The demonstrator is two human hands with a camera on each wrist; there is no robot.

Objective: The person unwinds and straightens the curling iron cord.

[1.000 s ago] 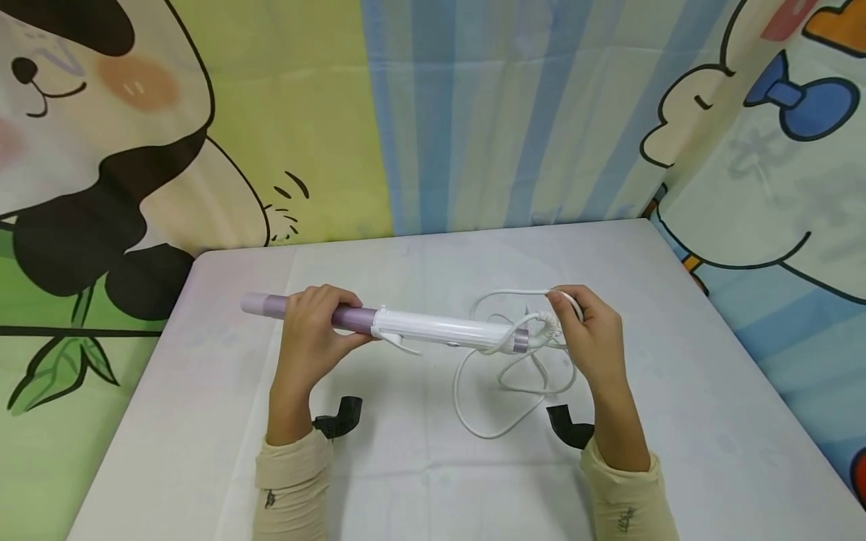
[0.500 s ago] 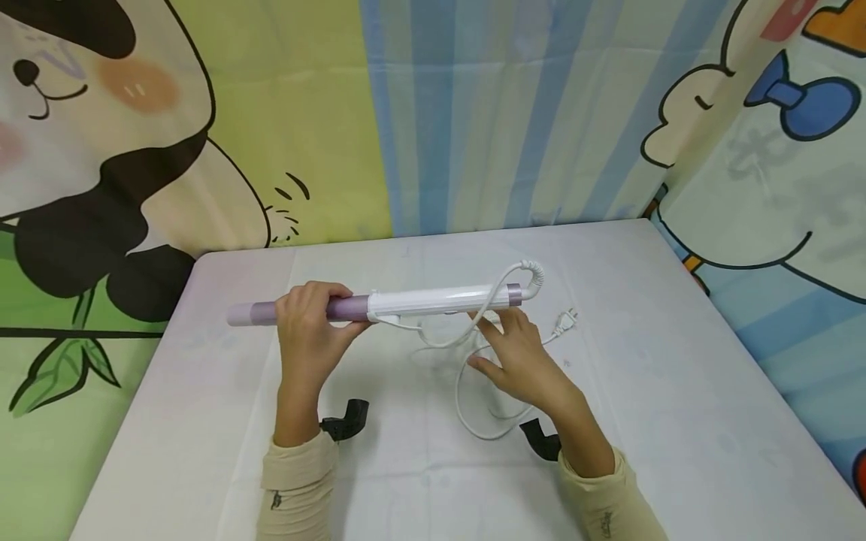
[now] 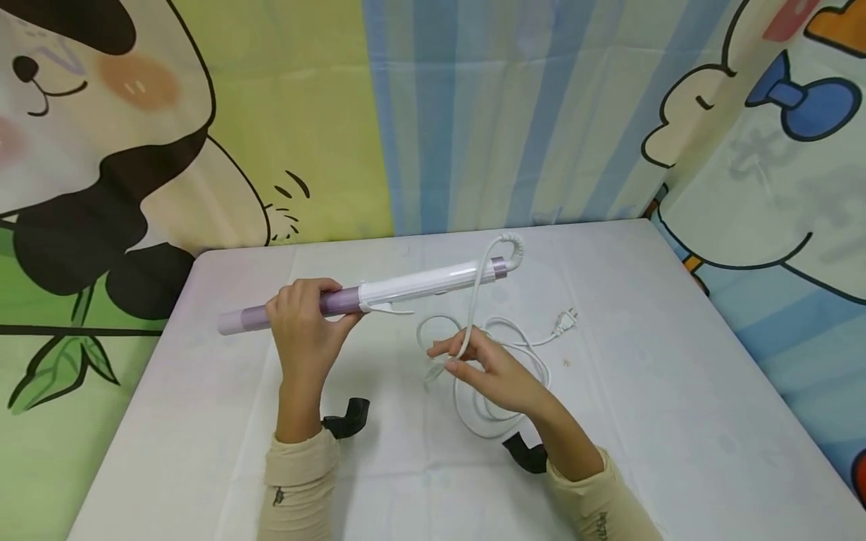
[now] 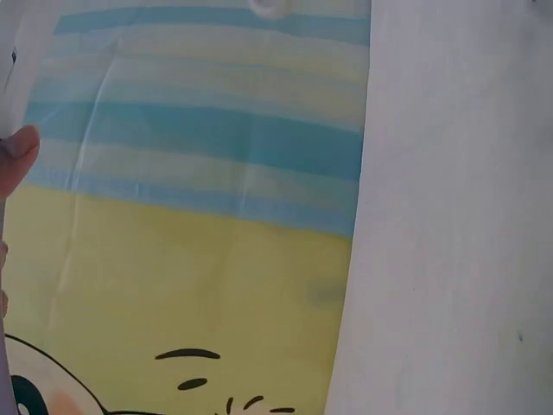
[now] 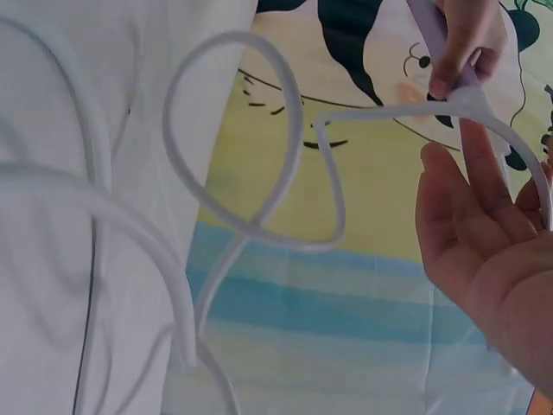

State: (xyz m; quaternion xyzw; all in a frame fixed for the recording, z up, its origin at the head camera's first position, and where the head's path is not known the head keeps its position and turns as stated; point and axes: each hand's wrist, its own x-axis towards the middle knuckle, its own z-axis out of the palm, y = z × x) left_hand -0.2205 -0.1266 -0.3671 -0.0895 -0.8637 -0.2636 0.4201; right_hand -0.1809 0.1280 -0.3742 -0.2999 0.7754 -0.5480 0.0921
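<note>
A curling iron (image 3: 426, 283) with a white handle and a purple barrel slants up to the right above the table. My left hand (image 3: 304, 323) grips its purple barrel; the thumb (image 4: 19, 156) shows at the left edge of the left wrist view. A small clamp lever (image 3: 389, 309) sticks out below the barrel. From the handle's end the white power cord (image 3: 475, 300) bends over and drops to my right hand (image 3: 497, 372), which holds it loosely between thumb and fingers. In the right wrist view a cord loop (image 5: 294, 112) hangs beside the right fingers (image 5: 449, 199).
More cord lies in loose coils (image 3: 541, 368) on the white-covered table (image 3: 676, 421). The two-prong plug (image 3: 564, 323) rests to the right of them. Black wrist mounts (image 3: 348, 418) sit by both cuffs. A printed cartoon curtain (image 3: 473, 113) hangs behind the table.
The right hand has let go of the cord at the right, moved left and down, and taken the cord nearer the handle. The iron's cord end has swung up; the plug now lies on the table.
</note>
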